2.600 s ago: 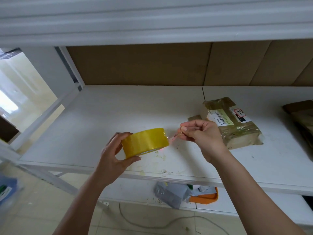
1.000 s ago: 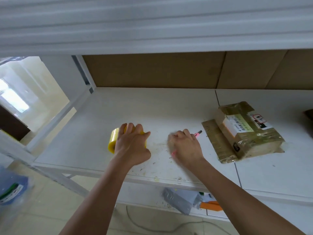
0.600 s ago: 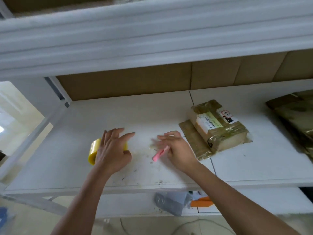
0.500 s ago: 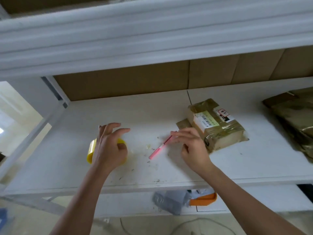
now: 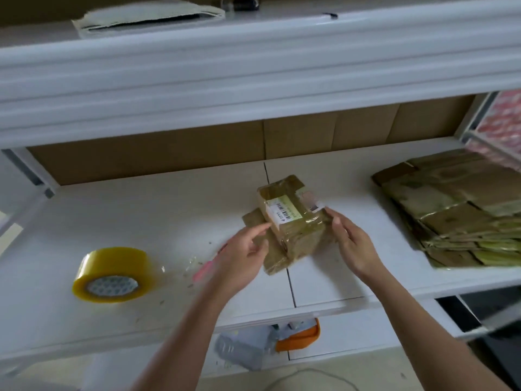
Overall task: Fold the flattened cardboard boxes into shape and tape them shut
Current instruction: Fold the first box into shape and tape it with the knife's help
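Observation:
A small brown cardboard box, wrapped in clear tape and bearing a white barcode label, lies on the white shelf with one flap spread out to its left. My left hand touches the box's left edge with its index finger stretched out. My right hand touches the right corner with nearly straight fingers. A yellow tape roll lies alone on the shelf at the left. A pink cutter lies just left of my left wrist.
A stack of flattened cardboard boxes fills the right end of the shelf. Brown cardboard lines the back. The upper shelf beam hangs close overhead. Below, an orange tape dispenser and grey bags sit on the lower shelf.
My left hand let go of the tape roll and my right hand put down the pink cutter. Both hands moved right to the small box.

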A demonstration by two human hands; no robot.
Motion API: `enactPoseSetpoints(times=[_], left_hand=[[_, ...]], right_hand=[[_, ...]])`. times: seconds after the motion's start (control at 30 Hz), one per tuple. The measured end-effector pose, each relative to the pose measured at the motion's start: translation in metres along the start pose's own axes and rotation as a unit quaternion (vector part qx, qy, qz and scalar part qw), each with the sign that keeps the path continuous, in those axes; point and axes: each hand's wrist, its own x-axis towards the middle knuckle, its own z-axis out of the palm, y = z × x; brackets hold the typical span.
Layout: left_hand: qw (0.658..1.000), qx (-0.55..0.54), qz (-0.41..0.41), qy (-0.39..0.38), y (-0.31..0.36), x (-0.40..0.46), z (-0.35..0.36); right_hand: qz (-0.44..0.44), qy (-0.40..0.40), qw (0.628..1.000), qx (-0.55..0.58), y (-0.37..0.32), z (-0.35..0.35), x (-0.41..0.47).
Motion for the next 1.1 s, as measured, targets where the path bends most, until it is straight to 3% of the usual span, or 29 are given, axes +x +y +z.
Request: enactPoseSetpoints(times=[0.1, 0.27, 0.43, 0.63, 0.9, 1.1], left_hand=[[0.997, -0.064, -0.010, -0.039, 0.009, 0.003, 0.028], [0.983, -0.181, -0.042, 0.005, 0.005, -0.005, 0.037], [0.927, -0.324, -0.184, 0.026, 0.006, -0.004, 0.039], [0.885, -0.382, -0.267, 0.004, 0.005, -0.002, 0.045], [0.883, -0.378, -0.275, 0.023, 0.003, 0.004, 0.056], [0.935, -0.228, -0.271, 0.034, 0.004, 0.012, 0.072]], right_hand=[[0.007, -0.001, 1.000, 0.020, 0.009, 0.001, -0.008], [0.002, 0.076, 0.995, 0.061, 0.019, 0.004, -0.026], [0.017, 0.096, 0.994, 0.049, 0.029, 0.014, -0.036], [0.016, 0.092, 0.995, 0.042, 0.032, 0.018, -0.034], [0.009, 0.082, 0.996, 0.031, 0.034, 0.017, -0.034], [0.008, 0.067, 0.996, 0.049, 0.035, 0.014, -0.033]])
